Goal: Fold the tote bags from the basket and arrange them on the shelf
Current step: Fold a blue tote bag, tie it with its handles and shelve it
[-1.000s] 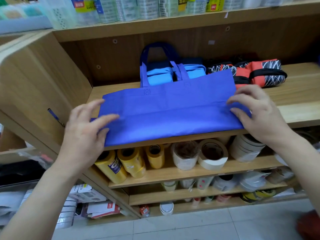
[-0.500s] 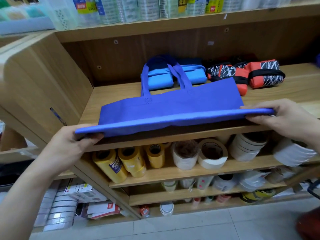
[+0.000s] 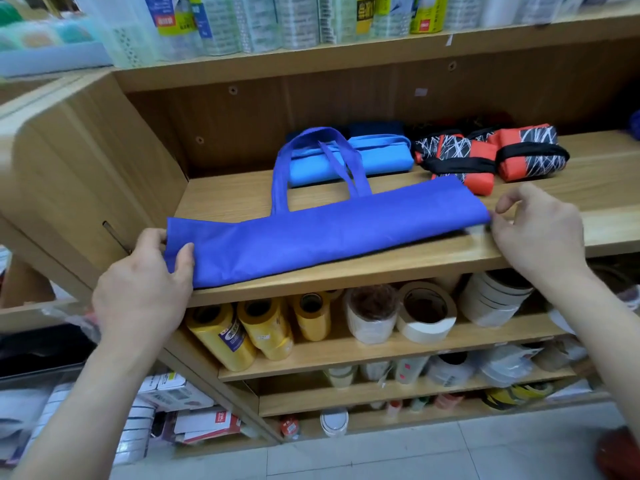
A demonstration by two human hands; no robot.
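Note:
A royal-blue tote bag point(image 3: 322, 233) lies folded into a long narrow strip along the front of the wooden shelf point(image 3: 398, 261), its two handles reaching back. My left hand point(image 3: 145, 289) grips the strip's left end, thumb on top and fingers round the edge. At the strip's right end my right hand point(image 3: 533, 230) hovers with thumb and forefinger close together; whether they still pinch the fabric I cannot tell. Behind lie a folded light-blue tote point(image 3: 353, 162) and two rolled orange, black and white patterned bags point(image 3: 485, 157).
The shelf's side panel point(image 3: 86, 188) stands close to my left hand. Rolls of yellow and white tape point(image 3: 426, 317) fill the shelf below. Wrapped packs point(image 3: 277, 22) line the shelf above. Boxes sit low at the left over a tiled floor point(image 3: 381, 455).
The bag's lifted front edge has been folded back over itself, so the bag is now a narrower strip flat on the shelf. My right hand has eased off its right corner.

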